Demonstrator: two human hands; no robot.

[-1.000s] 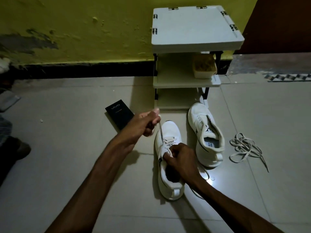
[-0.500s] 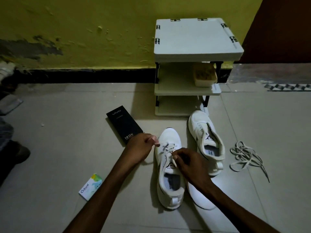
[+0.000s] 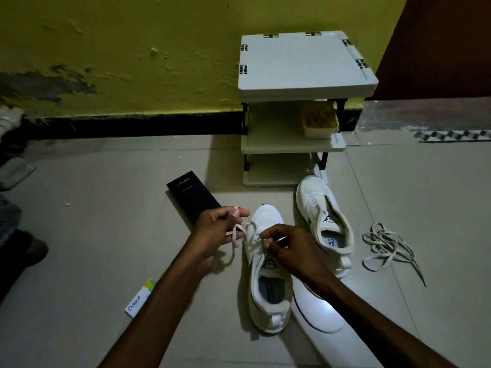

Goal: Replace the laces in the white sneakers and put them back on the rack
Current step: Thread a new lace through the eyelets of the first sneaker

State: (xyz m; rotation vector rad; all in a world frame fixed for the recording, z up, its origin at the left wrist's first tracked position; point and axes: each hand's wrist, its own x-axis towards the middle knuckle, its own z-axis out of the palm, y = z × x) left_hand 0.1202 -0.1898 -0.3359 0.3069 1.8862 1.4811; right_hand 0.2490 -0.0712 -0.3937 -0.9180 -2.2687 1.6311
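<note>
Grey tiled floor [image 3: 106, 235], white plastic shelf rack [image 3: 305, 65] beyond. Pinching pale flat lace [image 3: 236, 232] in left hand [image 3: 215, 229] and right hand [image 3: 289, 251] above near white sneaker [image 3: 267, 217].

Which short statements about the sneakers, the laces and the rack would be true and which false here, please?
1. The left hand pinches a lace of the near sneaker. True.
2. The far sneaker stands on the rack. False: it stands on the floor before the rack.
3. A loose bundle of laces lies on the floor right of the far sneaker. True.
4. The black box lies on top of the rack. False: it lies on the floor, left of the near sneaker.
</note>
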